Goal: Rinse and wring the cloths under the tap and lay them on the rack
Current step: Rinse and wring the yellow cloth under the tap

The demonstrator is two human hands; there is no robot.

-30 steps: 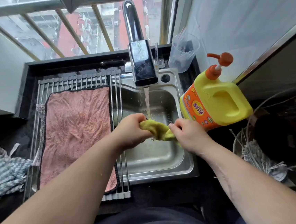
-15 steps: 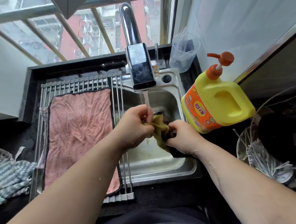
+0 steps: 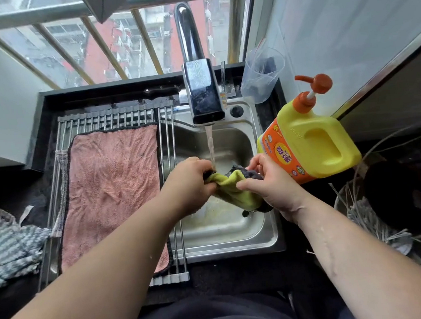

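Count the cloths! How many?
3. A pink cloth lies on the rack, the left hand and right hand grip a yellow-green cloth under the tap, and a striped cloth sits bunched far left. Others may be hidden.

Left hand (image 3: 191, 184): grips one end of the yellow-green cloth (image 3: 232, 188), fingers curled.
Right hand (image 3: 268, 179): pinches the other end, near the left hand.
Cloth: bunched between both hands, dark on its far side.
Water (image 3: 210, 144): falls from the tap (image 3: 201, 93) beside the left hand.
Pink cloth (image 3: 114, 184): flat on the rack (image 3: 107, 116), left of the left hand.
Detergent bottle (image 3: 311, 144): just right of the right hand.
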